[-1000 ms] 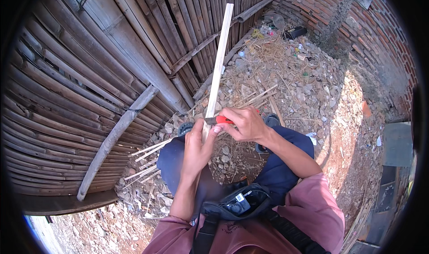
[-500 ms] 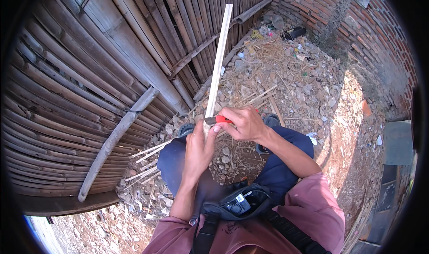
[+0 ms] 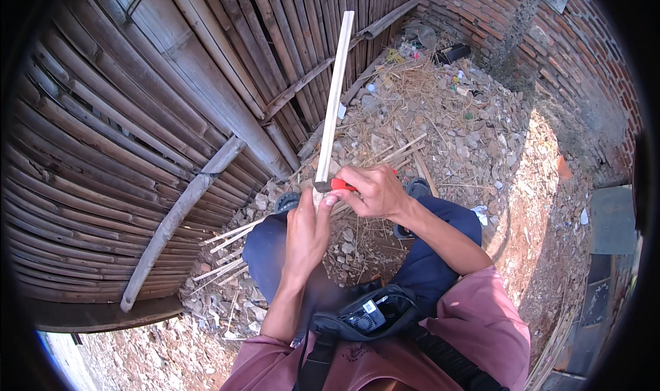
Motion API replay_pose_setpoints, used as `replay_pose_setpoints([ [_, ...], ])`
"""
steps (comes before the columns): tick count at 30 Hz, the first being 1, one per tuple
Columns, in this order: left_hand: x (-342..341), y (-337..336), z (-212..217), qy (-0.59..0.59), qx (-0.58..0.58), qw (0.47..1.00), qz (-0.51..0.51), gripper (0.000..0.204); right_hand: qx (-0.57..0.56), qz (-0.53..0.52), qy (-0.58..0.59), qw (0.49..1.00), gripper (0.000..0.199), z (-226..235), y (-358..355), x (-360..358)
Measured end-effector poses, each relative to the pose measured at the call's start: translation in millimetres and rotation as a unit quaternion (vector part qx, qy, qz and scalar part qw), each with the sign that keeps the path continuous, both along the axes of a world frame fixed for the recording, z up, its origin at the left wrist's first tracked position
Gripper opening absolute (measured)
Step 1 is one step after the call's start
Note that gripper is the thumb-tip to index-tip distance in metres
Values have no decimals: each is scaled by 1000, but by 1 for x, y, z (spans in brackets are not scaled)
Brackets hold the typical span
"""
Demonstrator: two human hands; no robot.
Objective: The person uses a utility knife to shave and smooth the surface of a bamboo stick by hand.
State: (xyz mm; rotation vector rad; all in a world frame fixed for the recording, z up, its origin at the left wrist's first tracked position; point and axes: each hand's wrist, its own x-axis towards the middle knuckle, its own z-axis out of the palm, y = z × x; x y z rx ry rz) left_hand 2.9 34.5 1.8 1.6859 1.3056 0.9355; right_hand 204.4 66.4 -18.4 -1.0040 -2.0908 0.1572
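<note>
A long pale strip, bamboo by its look, (image 3: 335, 102) points up and away from me, tilted slightly right. Around its lower end my left hand (image 3: 306, 229) is closed, thumb along the near side. My right hand (image 3: 377, 193) grips the red handle of a knife (image 3: 342, 184). The knife's dark blade lies across the strip just above my left hand and touches it. My right thumb rests close to my left thumb. The strip's lowest part is hidden behind my left hand.
Several thin strips (image 3: 223, 271) lie on the rubble by my left leg, and more sticks (image 3: 405, 150) lie ahead. A bamboo wall (image 3: 206, 68) rises on the left, a brick wall (image 3: 474, 9) at the back right. An open dark waist bag (image 3: 368, 312) sits at my lap.
The strip's far end has dipped a little and shifted slightly left. Both hands stay nearly in place, the blade still against the strip.
</note>
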Motion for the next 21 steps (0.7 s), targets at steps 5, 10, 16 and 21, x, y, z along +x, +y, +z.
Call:
replay_pose_setpoints([
  [5, -1, -18, -17, 9, -31, 998, -52, 36, -46, -124, 84, 988, 26, 13, 31, 36],
  [10, 0, -29, -13, -16, -25, 999, -37, 38, -58, -130, 106, 984, 30, 22, 29, 48],
  [16, -5, -16, -9, -30, -14, 999, -1, 30, -40, -11, 56, 998, 30, 7, 5, 15],
  [21, -2, -14, -15, -46, -9, 999, -15, 32, -8, 36, 30, 999, 31, 1, 1, 3],
])
